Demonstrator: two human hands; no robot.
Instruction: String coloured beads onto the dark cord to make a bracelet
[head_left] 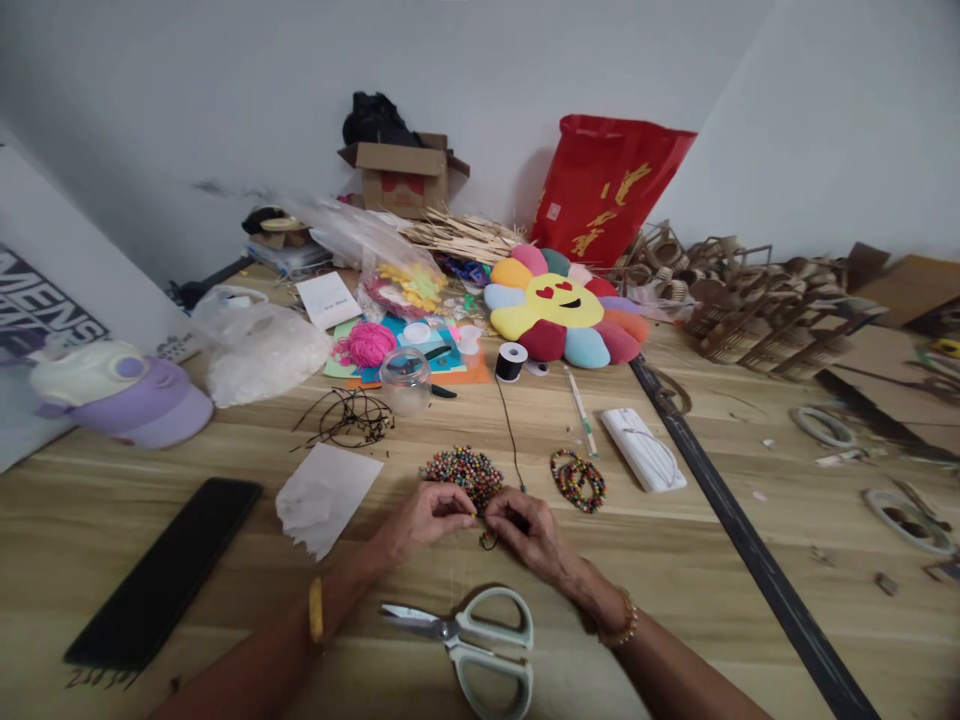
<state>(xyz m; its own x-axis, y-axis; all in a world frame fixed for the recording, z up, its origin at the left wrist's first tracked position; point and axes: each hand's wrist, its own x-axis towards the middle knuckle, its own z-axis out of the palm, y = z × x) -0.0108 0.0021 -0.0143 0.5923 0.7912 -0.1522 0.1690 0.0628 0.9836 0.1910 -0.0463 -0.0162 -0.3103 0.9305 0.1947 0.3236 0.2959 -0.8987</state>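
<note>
In the middle of the table lies a heap of small multicoloured beads [463,474]. Just in front of it my left hand [429,515] pinches what looks like a small bead between thumb and forefinger. Close by on the right, my right hand [529,530] has its fingertips pressed together on a thin black cord [513,432], which runs back to a black spool [511,362]. Under my fingertips hangs a short cord end with a few beads [488,540]. Two strung bead loops [578,480] lie to the right. White-handled scissors [469,640] rest open nearest me.
Left lie torn white paper [326,500], a black flat case [165,570] and tangled black cords [345,415]. Behind stand a clear jar [406,380], pink yarn [372,345] and a flower cushion [566,310]. A white power strip [643,450] and a long dark strip [739,530] lie right.
</note>
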